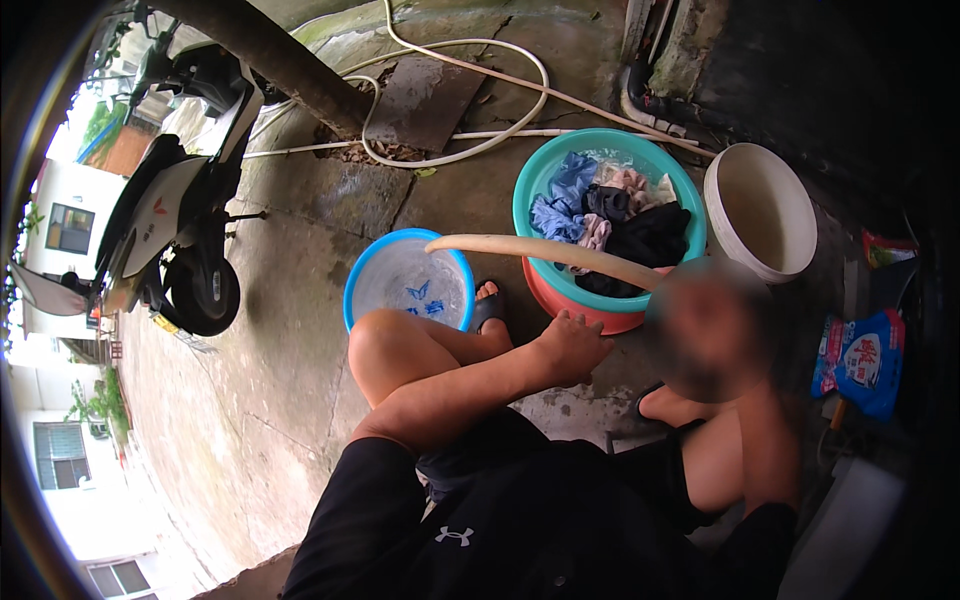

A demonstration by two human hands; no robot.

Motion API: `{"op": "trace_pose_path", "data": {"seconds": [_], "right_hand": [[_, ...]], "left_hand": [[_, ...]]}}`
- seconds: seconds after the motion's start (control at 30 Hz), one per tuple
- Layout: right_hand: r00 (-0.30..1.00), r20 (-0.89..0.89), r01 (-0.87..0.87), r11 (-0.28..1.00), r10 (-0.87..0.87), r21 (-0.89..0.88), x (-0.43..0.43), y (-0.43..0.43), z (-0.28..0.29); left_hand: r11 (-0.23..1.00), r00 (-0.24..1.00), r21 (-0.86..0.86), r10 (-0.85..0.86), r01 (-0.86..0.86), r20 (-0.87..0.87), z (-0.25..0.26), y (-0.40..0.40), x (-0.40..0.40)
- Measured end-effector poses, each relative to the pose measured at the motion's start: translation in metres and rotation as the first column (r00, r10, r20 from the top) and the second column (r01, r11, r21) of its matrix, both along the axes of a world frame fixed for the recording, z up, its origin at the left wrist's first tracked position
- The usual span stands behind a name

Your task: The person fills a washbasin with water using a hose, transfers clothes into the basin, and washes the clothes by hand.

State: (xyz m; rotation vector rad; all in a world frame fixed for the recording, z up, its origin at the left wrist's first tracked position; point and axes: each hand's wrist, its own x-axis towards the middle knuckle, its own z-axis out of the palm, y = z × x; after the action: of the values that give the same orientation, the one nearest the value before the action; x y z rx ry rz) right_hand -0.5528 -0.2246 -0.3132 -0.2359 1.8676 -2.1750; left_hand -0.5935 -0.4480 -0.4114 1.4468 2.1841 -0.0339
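Note:
My left hand [574, 349] hangs before the near side of a red basin [544, 296], fingers loosely bent and a little apart. Nothing shows in it; its palm is hidden. A blur covers most of my right hand [705, 330], where the thick end of a beige hose [540, 247] enters. The hose stretches left, its tip above a white basin with a blue rim [409, 234]. On the red basin sits a teal basin [529, 169] with wet clothes: a blue cloth [566, 187], a black garment [649, 240] and pinkish pieces [630, 184]. Some water and suds show at its far side.
A white bucket [724, 195] stands right of the teal basin. Blue detergent bags [874, 367] lie farther right. Behind, a pale hose [525, 60] loops over the concrete near a metal plate [424, 101] and a tree trunk [285, 64]. A scooter [172, 202] is parked at left.

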Motion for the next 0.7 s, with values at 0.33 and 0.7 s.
{"op": "trace_pose_path", "data": {"seconds": [0.33,0.7], "right_hand": [[1.0,-0.011,-0.016,0.998,0.016,-0.061,-0.004,0.002,-0.005],[0.999,0.03,0.041,0.998,-0.043,0.051,-0.003,0.001,0.004]], "left_hand": [[1.0,1.0,0.013,-0.004,0.005,-0.007,-0.006,0.0,-0.003],[0.999,0.998,0.03,-0.013,0.012,0.055,0.004,0.012,-0.005]]}}
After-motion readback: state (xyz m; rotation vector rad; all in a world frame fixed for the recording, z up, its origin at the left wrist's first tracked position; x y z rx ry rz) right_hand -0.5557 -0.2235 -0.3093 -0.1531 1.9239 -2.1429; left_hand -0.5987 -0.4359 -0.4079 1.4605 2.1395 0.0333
